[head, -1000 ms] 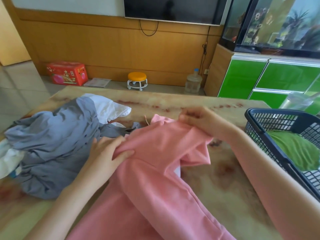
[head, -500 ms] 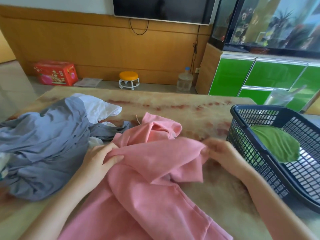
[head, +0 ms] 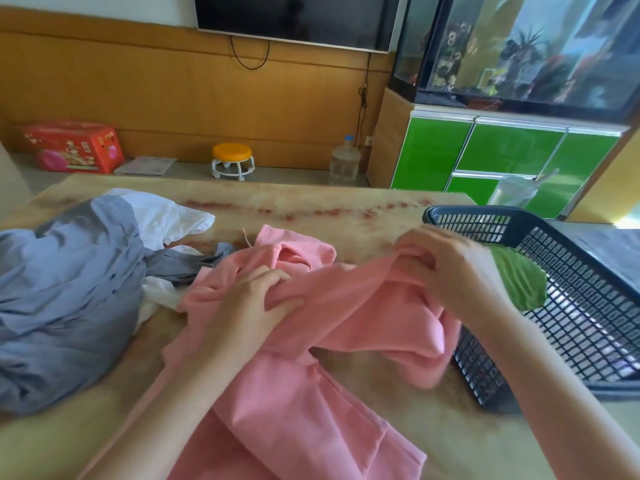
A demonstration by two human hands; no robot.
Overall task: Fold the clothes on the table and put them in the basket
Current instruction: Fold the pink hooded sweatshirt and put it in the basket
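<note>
A pink garment [head: 298,403] lies crumpled across the middle of the marble-patterned table [head: 311,206]. My left hand [head: 249,303] grips a fold of it near its centre. My right hand [head: 450,268] holds another bunched part lifted off the table, close to the basket's left wall. The dark blue mesh basket [head: 588,292] stands at the right with a folded green garment [head: 519,282] inside. A grey-blue garment [head: 65,289] is heaped at the left over a white one [head: 162,216].
A lidded plastic cup with a straw [head: 512,192] stands behind the basket. Beyond the table are a red box [head: 72,147], a small orange stool [head: 232,160], a water bottle [head: 344,161], a green cabinet [head: 502,157] and an aquarium [head: 530,46].
My right hand has pulled its part of the pink garment to the right and lifted it toward the basket. My left hand has slid right along the cloth and tightened its hold.
</note>
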